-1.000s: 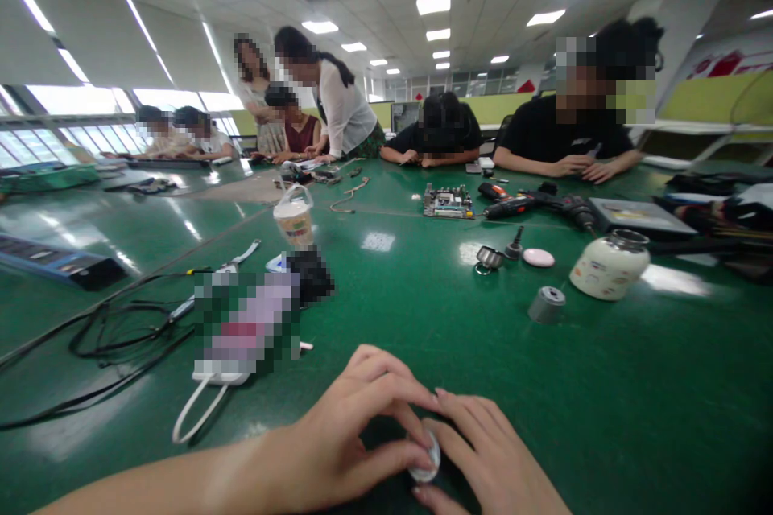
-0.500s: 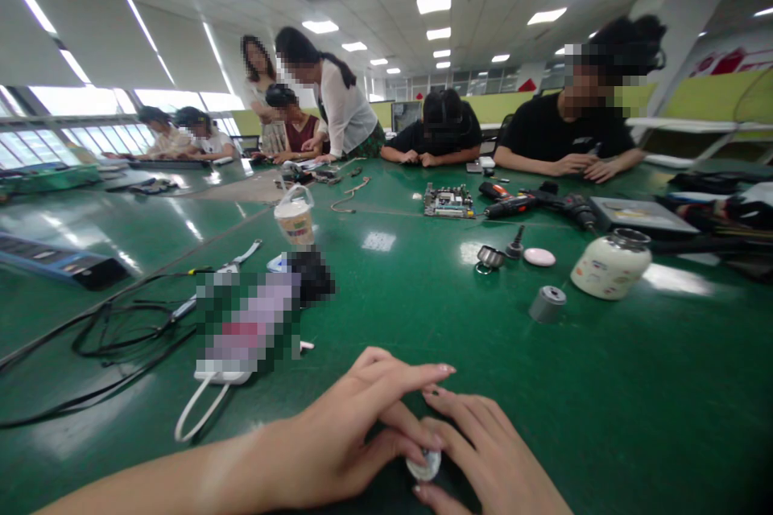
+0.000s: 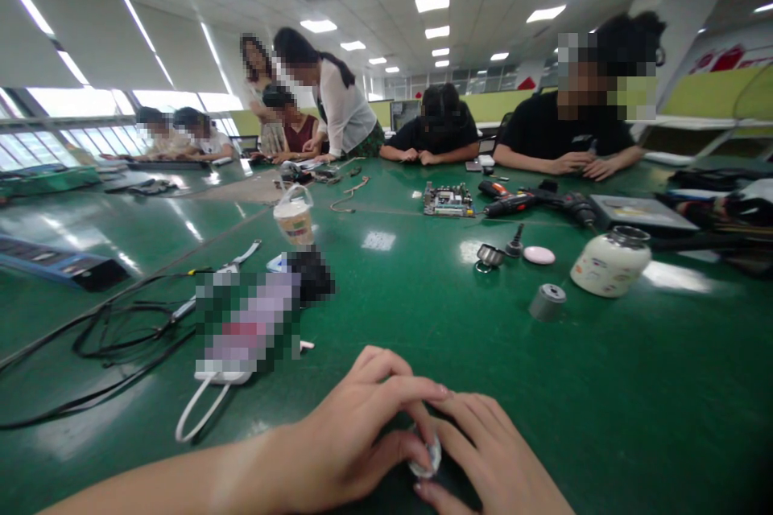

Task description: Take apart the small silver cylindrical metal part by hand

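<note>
Low in the middle of the head view, a small round whitish piece (image 3: 430,460) sits between my two hands. My left hand (image 3: 368,434) pinches it between thumb and fingertips, which partly cover it. My right hand (image 3: 492,451) curls around its other side, thumb below and fingers above, close against it. What kind of piece it is I cannot make out. Farther off on the right lie a grey cylindrical cap (image 3: 547,303), a cream-coloured jar (image 3: 609,265) without a lid, a pink oval disc (image 3: 539,255), a dark stemmed part (image 3: 514,244) and a metal piece with a ring (image 3: 489,257).
On the green table (image 3: 374,306), a phone (image 3: 250,322) with a white cable lies left, near black cords (image 3: 121,330) and a drink cup (image 3: 294,221). Farther back are a circuit board (image 3: 448,199) and a power drill (image 3: 543,201). Several people sit or stand across the table.
My left fingers have bent inward and now reach over the round piece, which appears more tilted. My left index finger has come down towards my right fingers. The right hand has barely moved.
</note>
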`<state>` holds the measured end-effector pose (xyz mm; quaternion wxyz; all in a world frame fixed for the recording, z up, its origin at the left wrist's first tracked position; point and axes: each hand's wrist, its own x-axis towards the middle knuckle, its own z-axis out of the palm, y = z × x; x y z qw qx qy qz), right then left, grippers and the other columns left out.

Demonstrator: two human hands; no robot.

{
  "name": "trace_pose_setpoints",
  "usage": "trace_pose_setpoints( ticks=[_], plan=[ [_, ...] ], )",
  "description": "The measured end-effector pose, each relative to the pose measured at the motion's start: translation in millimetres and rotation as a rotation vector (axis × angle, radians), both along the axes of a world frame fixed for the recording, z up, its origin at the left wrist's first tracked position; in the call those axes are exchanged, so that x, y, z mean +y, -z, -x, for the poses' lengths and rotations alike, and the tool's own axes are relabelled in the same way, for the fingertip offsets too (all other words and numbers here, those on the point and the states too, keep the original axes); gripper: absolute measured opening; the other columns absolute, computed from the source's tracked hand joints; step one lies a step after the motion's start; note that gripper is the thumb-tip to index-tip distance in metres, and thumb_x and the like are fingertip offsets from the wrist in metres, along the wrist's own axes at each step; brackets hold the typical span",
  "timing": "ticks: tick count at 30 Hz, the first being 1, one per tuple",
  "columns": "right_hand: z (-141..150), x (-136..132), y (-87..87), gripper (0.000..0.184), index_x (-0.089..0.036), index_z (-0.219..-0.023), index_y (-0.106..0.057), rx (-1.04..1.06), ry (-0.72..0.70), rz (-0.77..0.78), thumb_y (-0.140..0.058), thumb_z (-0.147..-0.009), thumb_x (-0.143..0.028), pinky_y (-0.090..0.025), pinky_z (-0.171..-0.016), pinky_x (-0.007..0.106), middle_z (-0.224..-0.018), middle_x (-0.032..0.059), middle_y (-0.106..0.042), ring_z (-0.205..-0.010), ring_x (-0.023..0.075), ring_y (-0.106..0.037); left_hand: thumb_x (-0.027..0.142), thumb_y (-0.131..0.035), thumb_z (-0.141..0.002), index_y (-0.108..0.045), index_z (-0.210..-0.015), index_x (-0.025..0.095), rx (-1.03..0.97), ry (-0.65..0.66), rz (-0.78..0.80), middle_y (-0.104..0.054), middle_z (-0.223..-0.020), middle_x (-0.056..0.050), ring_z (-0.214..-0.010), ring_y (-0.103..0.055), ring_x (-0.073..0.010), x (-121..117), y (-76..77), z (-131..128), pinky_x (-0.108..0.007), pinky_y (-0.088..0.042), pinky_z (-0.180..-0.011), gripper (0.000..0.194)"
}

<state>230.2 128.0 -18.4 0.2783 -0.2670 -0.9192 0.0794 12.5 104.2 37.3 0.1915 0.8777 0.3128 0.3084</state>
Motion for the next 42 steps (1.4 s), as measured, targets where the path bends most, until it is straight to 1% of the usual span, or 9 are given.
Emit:
trace_pose_setpoints(
  ticks=[7, 13, 16, 19, 22, 27, 30, 35, 42],
  plan=[
    [-0.1, -0.3, 1.9, 0.04, -0.025, -0.117, -0.064, 0.055, 0.004, -0.055, -0.071, -0.082, -0.044, -0.056, -0.081, 0.034, -0.113, 0.0046, -0.072, -0.098, 0.0238, -0.068, 0.014, -0.063, -0.092, -0.039, -0.131, 0.025, 0.056, 0.011, -0.11, -0.067, -0.119, -0.006, -0.115, -0.054, -0.0177, 1.8, 0.4, -4.3, -0.031, -0.032, -0.099, 0.047],
    [-1.7, -0.4, 3.9, 0.039, -0.022, -0.118, -0.064, 0.033, -0.009, -0.031, -0.07, -0.083, -0.038, -0.055, -0.085, 0.035, -0.115, 0.0065, -0.071, -0.102, 0.0244, -0.066, 0.022, -0.074, -0.085, -0.048, -0.123, 0.024, -0.052, 0.012, -0.12, -0.076, -0.096, -0.002, -0.104, -0.06, -0.0195, 4.1, 2.8, -12.7, -0.033, -0.034, -0.095, 0.045],
    [-1.2, -0.4, 4.8, 0.034, -0.022, -0.115, -0.066, 0.015, -0.016, -0.033, -0.069, -0.083, -0.035, -0.054, -0.084, 0.035, -0.113, 0.007, -0.071, -0.101, 0.0247, -0.067, 0.031, -0.08, -0.077, -0.053, -0.119, 0.023, -0.144, -0.014, -0.057, -0.076, -0.08, 0.001, -0.091, -0.061, -0.0189, 6.2, 3.2, -13.1, -0.032, -0.036, -0.089, 0.051],
    [-0.5, 0.2, 4.9, 0.038, -0.021, -0.113, -0.067, 0.042, -0.001, -0.055, -0.073, -0.079, -0.038, -0.055, -0.082, 0.036, -0.112, 0.0083, -0.072, -0.099, 0.0257, -0.067, 0.032, -0.083, -0.071, -0.065, -0.1, 0.021, -0.128, -0.011, 0.073, -0.074, -0.081, 0.0, -0.093, -0.059, -0.0185, 8.0, -4.0, -9.2, -0.03, -0.038, -0.089, 0.036],
    [-0.6, 0.4, 2.6, 0.039, -0.023, -0.112, -0.067, 0.043, 0.011, -0.056, -0.074, -0.079, -0.042, -0.056, -0.082, 0.036, -0.112, 0.0069, -0.072, -0.099, 0.0258, -0.068, 0.024, -0.079, -0.078, -0.071, -0.091, 0.02, -0.004, 0.006, 0.255, -0.07, -0.094, -0.003, -0.1, -0.058, -0.0178, 8.2, -17.5, -3.0, -0.028, -0.041, -0.091, 0.017],
    [-1.5, -0.9, -1.6, 0.038, -0.023, -0.11, -0.068, 0.053, 0.012, -0.059, -0.074, -0.079, -0.045, -0.057, -0.081, 0.037, -0.111, 0.0065, -0.073, -0.098, 0.0264, -0.069, 0.016, -0.069, -0.087, -0.069, -0.101, 0.018, 0.013, -0.016, 0.387, -0.067, -0.099, -0.004, -0.101, -0.058, -0.016, 5.5, -30.0, 2.2, -0.028, -0.043, -0.091, 0.013],
    [-0.7, -1.0, -2.2, 0.042, -0.024, -0.113, -0.067, 0.06, 0.011, -0.06, -0.076, -0.077, -0.044, -0.058, -0.081, 0.036, -0.113, 0.0058, -0.073, -0.098, 0.0259, -0.069, 0.015, -0.068, -0.087, -0.065, -0.108, 0.019, -0.033, -0.026, 0.386, -0.067, -0.1, -0.004, -0.101, -0.057, -0.0164, 4.2, -26.6, 1.5, -0.029, -0.043, -0.093, 0.022],
    [1.4, -1.2, -1.5, 0.046, -0.025, -0.116, -0.066, 0.076, 0.011, -0.03, -0.078, -0.076, -0.041, -0.058, -0.079, 0.034, -0.112, 0.004, -0.073, -0.097, 0.0245, -0.069, 0.014, -0.069, -0.085, -0.06, -0.124, 0.023, -0.104, -0.014, 0.345, -0.066, -0.117, -0.006, -0.115, -0.054, -0.0181, 3.1, -18.1, -0.5, -0.031, -0.041, -0.1, 0.041],
    [0.0, -2.0, -1.6, 0.04, -0.025, -0.112, -0.068, 0.057, 0.008, -0.007, -0.077, -0.077, -0.042, -0.058, -0.08, 0.035, -0.115, 0.0042, -0.072, -0.099, 0.0256, -0.068, 0.021, -0.079, -0.078, -0.064, -0.108, 0.019, -0.225, -0.112, 0.366, -0.074, -0.086, -0.001, -0.096, -0.064, -0.0176, 2.0, -3.3, -8.8, -0.033, -0.041, -0.095, 0.034]
  ],
)
